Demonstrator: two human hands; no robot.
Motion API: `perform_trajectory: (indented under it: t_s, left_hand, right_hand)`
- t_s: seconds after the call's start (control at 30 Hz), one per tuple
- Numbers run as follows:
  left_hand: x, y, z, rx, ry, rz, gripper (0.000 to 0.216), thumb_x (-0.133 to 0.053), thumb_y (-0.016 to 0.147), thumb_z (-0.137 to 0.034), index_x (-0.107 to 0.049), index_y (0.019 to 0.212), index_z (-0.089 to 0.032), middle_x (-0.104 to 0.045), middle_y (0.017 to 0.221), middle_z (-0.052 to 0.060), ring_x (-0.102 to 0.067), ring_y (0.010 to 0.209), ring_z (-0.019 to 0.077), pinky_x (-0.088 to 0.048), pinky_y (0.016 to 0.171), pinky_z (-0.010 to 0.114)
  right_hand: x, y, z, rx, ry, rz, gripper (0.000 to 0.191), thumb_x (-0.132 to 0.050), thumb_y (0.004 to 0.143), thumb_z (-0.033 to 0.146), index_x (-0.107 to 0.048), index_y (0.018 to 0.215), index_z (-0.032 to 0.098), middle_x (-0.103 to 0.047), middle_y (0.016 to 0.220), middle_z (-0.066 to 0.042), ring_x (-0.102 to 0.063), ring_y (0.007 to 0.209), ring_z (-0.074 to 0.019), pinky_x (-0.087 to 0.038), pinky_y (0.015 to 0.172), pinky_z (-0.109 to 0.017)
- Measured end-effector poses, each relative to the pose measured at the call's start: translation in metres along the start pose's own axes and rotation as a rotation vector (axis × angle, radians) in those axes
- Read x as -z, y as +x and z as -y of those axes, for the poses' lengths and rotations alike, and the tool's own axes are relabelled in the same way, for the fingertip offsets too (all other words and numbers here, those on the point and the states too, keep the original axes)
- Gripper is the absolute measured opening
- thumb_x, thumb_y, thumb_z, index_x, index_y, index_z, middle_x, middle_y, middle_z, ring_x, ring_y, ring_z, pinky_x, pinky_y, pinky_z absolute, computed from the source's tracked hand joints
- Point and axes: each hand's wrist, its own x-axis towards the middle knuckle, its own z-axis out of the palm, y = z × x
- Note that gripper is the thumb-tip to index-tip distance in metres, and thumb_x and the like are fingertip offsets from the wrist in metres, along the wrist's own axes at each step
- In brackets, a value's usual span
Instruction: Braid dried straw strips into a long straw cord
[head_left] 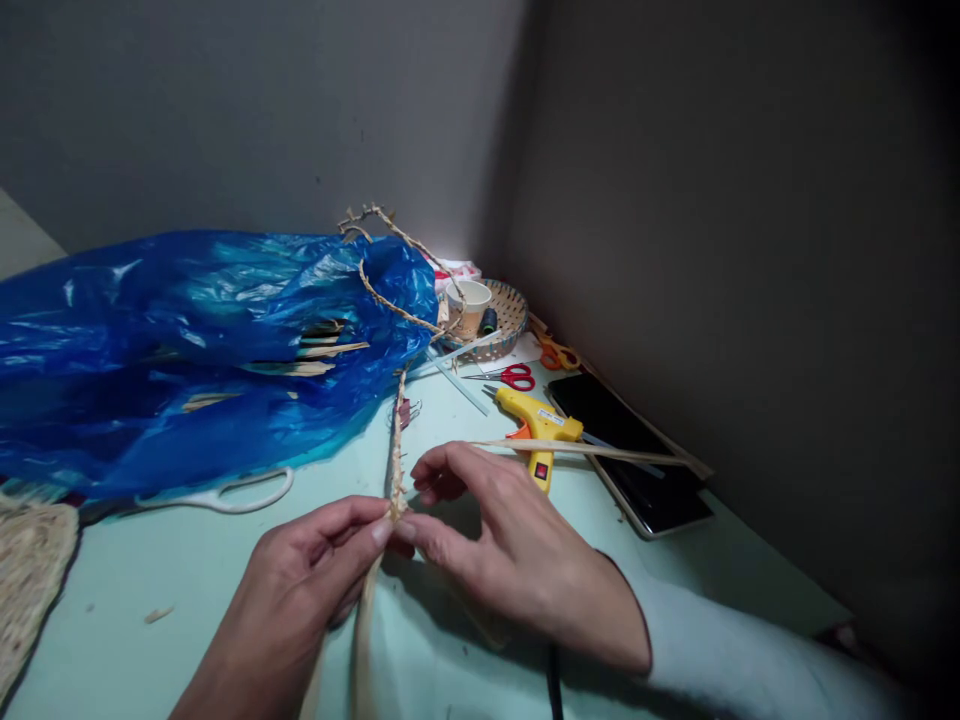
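While my left hand (300,585) and right hand (502,540) both pinch the braided straw cord (395,470) near the counter's (675,590) front edge, I fear a slackened grip lets it unravel.

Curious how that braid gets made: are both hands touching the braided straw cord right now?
Touching. The head view shows the left hand and right hand pinching the braided straw cord between fingertips at the same spot.

The table (225,590) is pale mint green. A glossy blue plastic bag (187,350) covers its left side. Toward the far right corner lie a yellow glue gun (541,428), red-handled scissors (516,377), and a tan braided straw cord (395,440).
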Motion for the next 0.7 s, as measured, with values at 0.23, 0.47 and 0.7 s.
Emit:
perform_trajectory:
  t_s: [0.23, 0.47, 0.7]
  left_hand:
    - [-0.008, -0.003, -0.001, -0.108, 0.041, 0.005, 0.025, -0.075, 0.074, -0.041, -0.073, 0.089, -0.021, -0.076, 0.086, 0.002, -0.067, 0.083, 0.0213, -0.049, 0.078, 0.028]
    - [-0.009, -0.005, 0.003, -0.187, 0.249, 0.018, 0.027, -0.064, 0.082, -0.049, -0.063, 0.083, -0.023, -0.069, 0.071, 0.0, -0.06, 0.076, 0.0202, -0.043, 0.066, 0.025]
    - [0.001, -0.006, -0.002, -0.266, 0.447, -0.031, 0.03, -0.062, 0.08, -0.055, -0.064, 0.082, -0.025, -0.072, 0.077, 0.002, -0.063, 0.076, 0.0235, -0.044, 0.069, 0.028]
  right_hand:
    - [0.0, 0.01, -0.009, -0.224, 0.339, 0.347, 0.02, -0.059, 0.089, 0.035, -0.058, 0.094, 0.016, -0.056, 0.076, 0.001, -0.051, 0.062, -0.0102, -0.038, 0.056, -0.021]
    - [-0.001, 0.014, -0.009, -0.166, 0.185, 0.183, 0.018, -0.056, 0.088, 0.028, -0.059, 0.075, 0.016, -0.048, 0.063, 0.004, -0.041, 0.061, -0.0099, -0.031, 0.055, -0.022]
    - [-0.014, 0.012, -0.02, -0.258, 0.483, 0.158, 0.015, -0.058, 0.087, 0.028, -0.058, 0.079, 0.015, -0.061, 0.064, 0.0, -0.051, 0.058, -0.0104, -0.039, 0.059, -0.022]
